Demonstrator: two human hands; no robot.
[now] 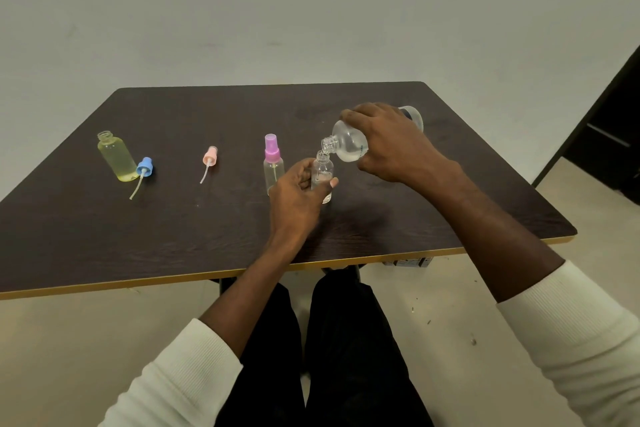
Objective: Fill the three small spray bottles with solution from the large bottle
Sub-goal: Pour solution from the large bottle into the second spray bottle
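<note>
The large clear plastic bottle [349, 144], uncapped, is tipped with its threaded neck pointing down and left, directly above the mouth of a small clear uncapped spray bottle [323, 172]. The right hand [391, 142] grips the large bottle from above, fingers curled over its shoulder and body; the bottle's base projects beyond the hand toward the far right edge of the dark wood-grain table [207, 218]. The left hand [294, 198] holds the small clear bottle upright, fingers and thumb wrapped round its lower body. A shallow layer of clear liquid shows in this bottle. Whether its base touches the table cannot be determined.

Just left of the left hand stands a small clear spray bottle with a purple pump cap [273, 166], upright and capped, close beside the held bottle. Further left, well apart, a pink spray pump with dip tube [209, 160] lies on its side. Far left, a small open bottle of yellowish liquid [117, 157] stands upright, with a blue spray pump with dip tube [144, 172] lying just beside its base.

The table surface between the hands and the yellow-trimmed near edge [173, 279] is unoccupied. To the right of the right hand the tabletop runs bare to its rounded corner.
</note>
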